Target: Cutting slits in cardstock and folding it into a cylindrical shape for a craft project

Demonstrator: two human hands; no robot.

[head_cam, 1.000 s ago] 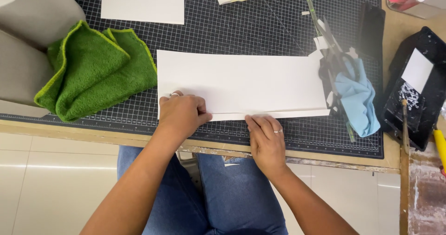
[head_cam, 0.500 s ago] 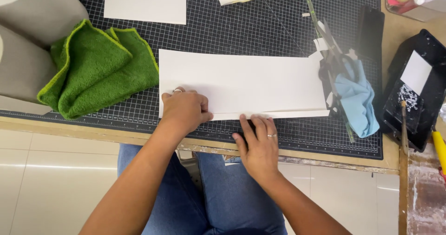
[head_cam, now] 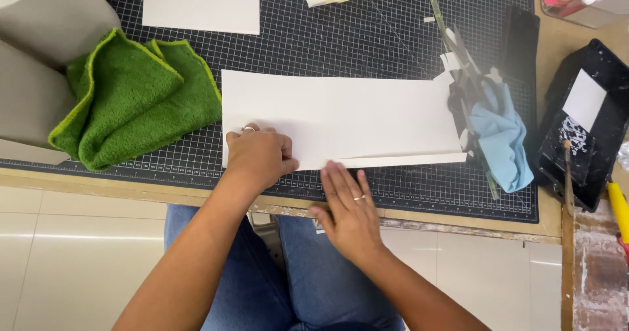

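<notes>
Now hands (head_cam: 301,180) press folded paper (head_cam: 341,118)

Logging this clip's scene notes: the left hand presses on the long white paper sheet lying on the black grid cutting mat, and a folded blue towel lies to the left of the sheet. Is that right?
Not quite. The head view shows the folded towel left of the long white paper sheet is green, not blue. The left hand does press on the sheet, which lies on the black grid cutting mat.
</notes>
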